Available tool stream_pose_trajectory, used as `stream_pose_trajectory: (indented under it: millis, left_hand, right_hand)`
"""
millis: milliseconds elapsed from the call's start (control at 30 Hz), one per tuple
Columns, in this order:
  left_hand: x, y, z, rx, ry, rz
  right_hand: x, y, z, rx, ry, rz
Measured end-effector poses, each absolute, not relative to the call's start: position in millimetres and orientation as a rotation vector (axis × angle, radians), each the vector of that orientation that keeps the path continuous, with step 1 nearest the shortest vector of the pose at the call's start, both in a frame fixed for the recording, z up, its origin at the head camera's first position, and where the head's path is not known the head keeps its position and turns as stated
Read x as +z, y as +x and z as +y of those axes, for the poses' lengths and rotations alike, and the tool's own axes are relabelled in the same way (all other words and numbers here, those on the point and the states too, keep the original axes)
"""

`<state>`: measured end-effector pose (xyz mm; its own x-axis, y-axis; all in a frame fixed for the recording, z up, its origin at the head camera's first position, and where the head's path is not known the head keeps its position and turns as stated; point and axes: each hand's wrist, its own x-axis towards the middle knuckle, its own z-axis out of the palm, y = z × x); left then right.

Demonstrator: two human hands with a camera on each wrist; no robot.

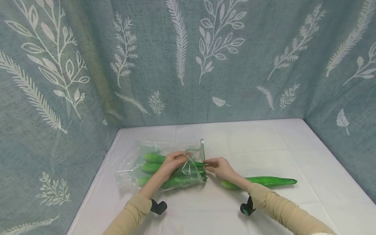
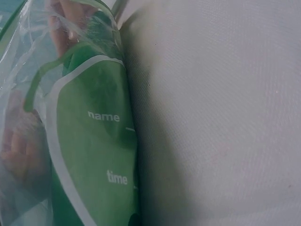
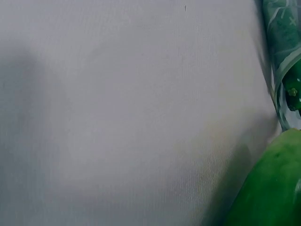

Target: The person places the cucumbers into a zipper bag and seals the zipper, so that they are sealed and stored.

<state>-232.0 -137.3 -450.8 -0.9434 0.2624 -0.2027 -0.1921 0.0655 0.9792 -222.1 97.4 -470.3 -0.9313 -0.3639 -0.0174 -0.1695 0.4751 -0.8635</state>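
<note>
A clear zip bag lies on its side with three green cucumbers in it, its mouth facing right. At the upper edge of the mouth, my left hand holds the bag film. My right hand pinches the mouth's rim beside the end of a cucumber. In the left wrist view, fingers show through the film beside the bag's green label. No hand shows in the right wrist view, where the bag's mouth stands at the right edge.
Another cucumber lies outside the bag, partly under my right forearm; its pale end shows in the right wrist view. A white cloth covers the table. Blue-green curtains with white leaf prints hang behind and at both sides.
</note>
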Motion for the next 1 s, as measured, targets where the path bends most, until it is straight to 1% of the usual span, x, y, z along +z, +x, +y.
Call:
stream_pose_trajectory:
  millis: [433, 600, 867, 1000]
  left_hand:
    - [-451.8, -231.3, -135.5, 1.927, 0.045, 2.037]
    - [-453.5, -232.0, -136.7, 1.913, 0.081, 2.047]
    - [-454.8, -231.6, -136.4, 1.894, 0.060, 2.075]
    - [-453.4, -232.7, -135.8, 1.899, 0.058, 2.086]
  right_hand:
    - [-469.4, -216.9, 119.1, -1.326, -0.440, 2.524]
    - [-465.2, -215.4, 130.5, -1.309, -0.474, 2.498]
    - [-453.1, -218.8, 160.1, -1.198, -0.600, 2.479]
    - [-446.2, -219.5, 176.0, -1.144, -0.569, 2.500]
